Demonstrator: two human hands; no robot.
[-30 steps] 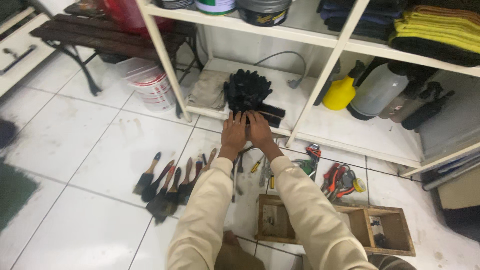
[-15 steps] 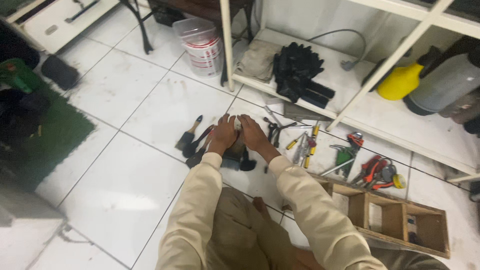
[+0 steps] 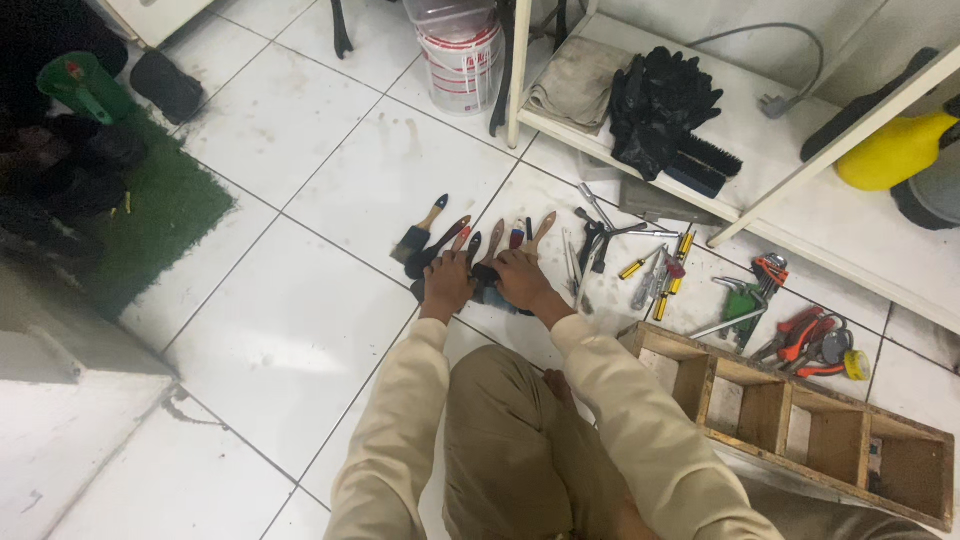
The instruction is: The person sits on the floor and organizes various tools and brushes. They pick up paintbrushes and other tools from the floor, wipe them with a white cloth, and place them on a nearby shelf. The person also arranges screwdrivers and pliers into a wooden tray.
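Both my hands are down on the white tiled floor (image 3: 300, 330), pressed on a row of paintbrushes with wooden handles (image 3: 480, 250). I count about six handles fanning out towards twelve o'clock, plus one black-bristled flat brush (image 3: 418, 235) lying apart at ten o'clock of my left hand (image 3: 447, 285). My left hand is palm down, fingers curled over the bristle ends; my right hand (image 3: 520, 280) sits just beside it at three o'clock, clamped the same way on the brush heads. Both sleeves are beige and my arms run straight forward from my knees.

At two o'clock of my right hand lies a scatter of yellow-handled screwdrivers (image 3: 655, 275), roughly four. Further out at three o'clock are one green set of hex keys (image 3: 742, 300) and two pairs of red-handled pliers (image 3: 810, 340). One wooden compartment box (image 3: 800, 420) sits at four o'clock.

The bristles under my palms are hidden, so I can't tell exactly how many brushes I grip.
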